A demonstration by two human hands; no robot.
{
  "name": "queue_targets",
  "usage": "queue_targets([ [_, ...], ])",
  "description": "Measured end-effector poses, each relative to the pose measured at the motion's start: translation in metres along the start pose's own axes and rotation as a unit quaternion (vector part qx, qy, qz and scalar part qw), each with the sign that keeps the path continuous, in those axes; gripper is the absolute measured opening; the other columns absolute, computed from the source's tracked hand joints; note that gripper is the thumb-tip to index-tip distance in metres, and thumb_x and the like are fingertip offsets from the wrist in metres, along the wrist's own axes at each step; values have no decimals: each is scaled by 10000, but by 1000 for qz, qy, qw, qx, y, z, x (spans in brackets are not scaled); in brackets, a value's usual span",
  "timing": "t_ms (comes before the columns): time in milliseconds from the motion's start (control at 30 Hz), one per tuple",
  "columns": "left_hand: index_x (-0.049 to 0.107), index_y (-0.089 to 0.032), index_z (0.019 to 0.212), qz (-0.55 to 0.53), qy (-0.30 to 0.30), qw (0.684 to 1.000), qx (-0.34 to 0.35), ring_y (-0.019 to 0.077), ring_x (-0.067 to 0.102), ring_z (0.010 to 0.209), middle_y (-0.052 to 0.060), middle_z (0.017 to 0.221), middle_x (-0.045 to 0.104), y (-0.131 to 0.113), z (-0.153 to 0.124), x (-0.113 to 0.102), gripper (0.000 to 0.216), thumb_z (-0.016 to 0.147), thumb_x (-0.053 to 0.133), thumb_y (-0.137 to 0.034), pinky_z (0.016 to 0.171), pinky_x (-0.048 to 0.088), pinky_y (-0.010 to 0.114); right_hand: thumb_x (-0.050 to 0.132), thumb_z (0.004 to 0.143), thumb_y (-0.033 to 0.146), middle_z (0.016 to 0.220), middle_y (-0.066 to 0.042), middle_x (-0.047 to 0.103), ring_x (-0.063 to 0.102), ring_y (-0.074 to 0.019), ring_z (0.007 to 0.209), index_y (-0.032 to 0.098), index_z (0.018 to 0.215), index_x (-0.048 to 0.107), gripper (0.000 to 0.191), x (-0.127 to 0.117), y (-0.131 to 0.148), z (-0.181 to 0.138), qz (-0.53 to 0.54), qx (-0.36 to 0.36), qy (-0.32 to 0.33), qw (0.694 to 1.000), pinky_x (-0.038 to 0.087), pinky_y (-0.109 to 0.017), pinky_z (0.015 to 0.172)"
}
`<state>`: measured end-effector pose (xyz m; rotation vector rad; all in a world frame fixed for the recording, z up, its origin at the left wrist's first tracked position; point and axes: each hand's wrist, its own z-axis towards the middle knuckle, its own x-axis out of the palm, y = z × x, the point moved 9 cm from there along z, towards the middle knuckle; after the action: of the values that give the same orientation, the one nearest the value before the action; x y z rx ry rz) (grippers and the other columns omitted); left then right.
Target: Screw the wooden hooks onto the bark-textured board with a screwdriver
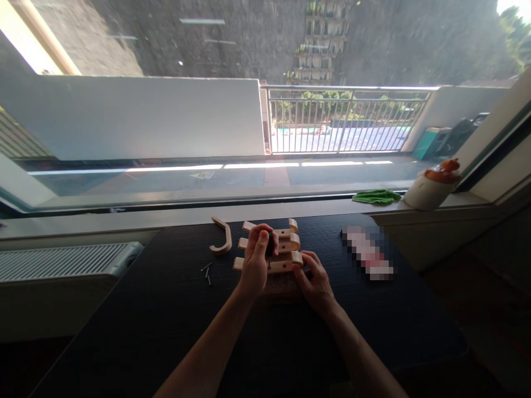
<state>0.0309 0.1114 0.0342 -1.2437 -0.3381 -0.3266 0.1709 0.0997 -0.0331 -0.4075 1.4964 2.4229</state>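
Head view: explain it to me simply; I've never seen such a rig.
No machine here: a person is working, and a camera worn on their head looks forward and down. The bare left hand grips what appears to be a black-handled screwdriver over a row of three wooden hooks. The right hand touches the end of the nearest hook. On the black table also lie a loose wooden hook, what look like screws, and a pixelated item. A green cloth lies on the windowsill.
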Motion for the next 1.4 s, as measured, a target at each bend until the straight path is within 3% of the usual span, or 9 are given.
queue_targets([
  [233,453,-192,879,11,-13,1000,20,75,390,517,-22,670,464,-3,1,-4,191,886,367,-362,492,330,206,489,820,286,1086,-68,518,537,-165,867,203,1038,556,242,0,-2,0,3,0,-2,1000,480,-254,649],
  [367,426,-204,851,34,-18,998,41,59,346,494,-44,646,441,-2,-1,-7,131,863,447,-333,483,306,184,489,822,290,1082,-67,516,534,-168,873,205,1032,553,236,0,-1,0,3,-1,-4,1000,481,-257,650],
  [700,527,-182,887,75,6,997,26,101,473,686,-3,721,499,-1,-3,-5,154,858,454,-315,682,386,233,486,824,289,1087,-70,512,535,-166,862,206,1043,546,241,2,-3,0,6,4,8,1000,477,-255,629],
  [867,531,-184,920,37,1,999,-13,73,421,565,-6,734,477,5,-2,-3,242,867,407,-384,536,355,207,491,819,280,1094,-65,514,534,-168,885,209,1040,556,241,0,0,0,4,0,-4,1000,480,-256,655],
  [1100,425,-217,870,49,-19,998,41,56,373,506,-46,672,452,2,-4,-5,154,841,484,-357,487,321,184,485,823,288,1074,-69,519,533,-173,888,206,1038,561,242,0,2,0,6,0,-2,1000,487,-269,682],
  [1200,424,-223,862,59,-32,997,41,60,403,528,-46,674,462,1,-5,-8,136,845,481,-344,514,340,184,479,826,289,1068,-73,519,531,-175,887,205,1036,560,241,1,2,0,10,2,1,1000,491,-263,660],
  [1400,485,-197,837,93,-4,994,49,95,467,644,-17,697,501,-6,-5,-4,138,846,476,-333,652,391,227,482,822,280,1087,-72,514,538,-170,873,205,1036,555,238,1,0,0,9,2,1,1000,485,-258,645],
])
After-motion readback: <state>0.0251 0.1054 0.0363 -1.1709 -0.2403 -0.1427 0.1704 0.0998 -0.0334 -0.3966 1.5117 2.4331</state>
